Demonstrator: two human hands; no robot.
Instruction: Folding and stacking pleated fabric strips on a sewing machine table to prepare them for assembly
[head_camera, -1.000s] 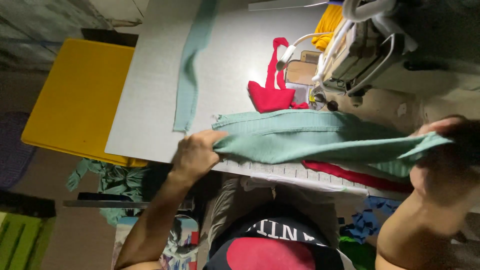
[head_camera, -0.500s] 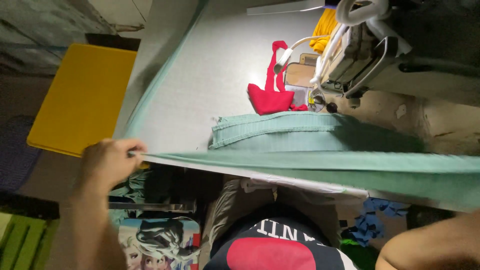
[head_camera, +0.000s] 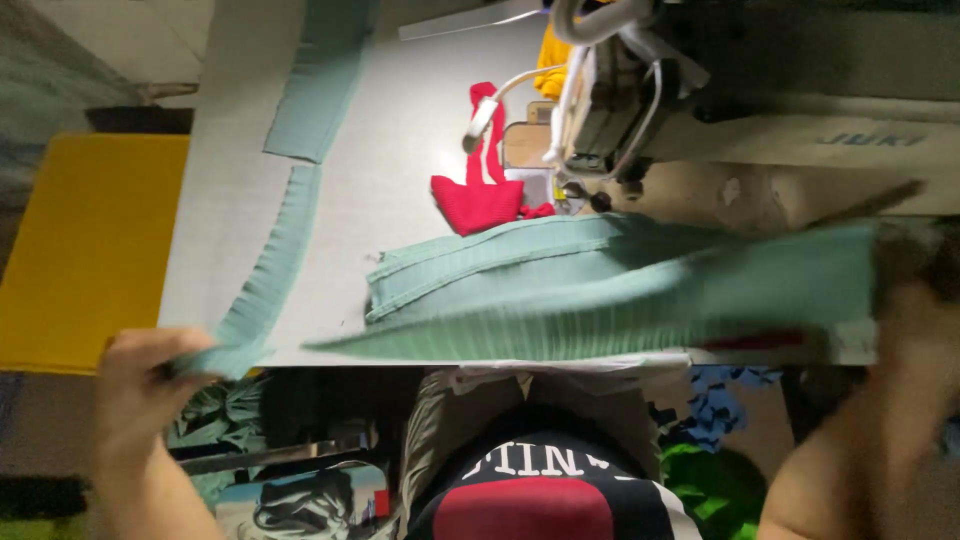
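Spreading between both hands, the white sewing table carries a grey sewing machine beyond the right hand. Just ahead of the hands lies a folded green ribbed fabric stack. A long green ribbed strip runs away from the left hand, whose fingers are closed on its end. The right hand, blurred, pinches another green ribbed piece by its edge. A red cloth scrap lies beyond the stack.

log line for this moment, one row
left hand: grips green ribbed strip | right hand: holds green fabric piece | table: red cloth
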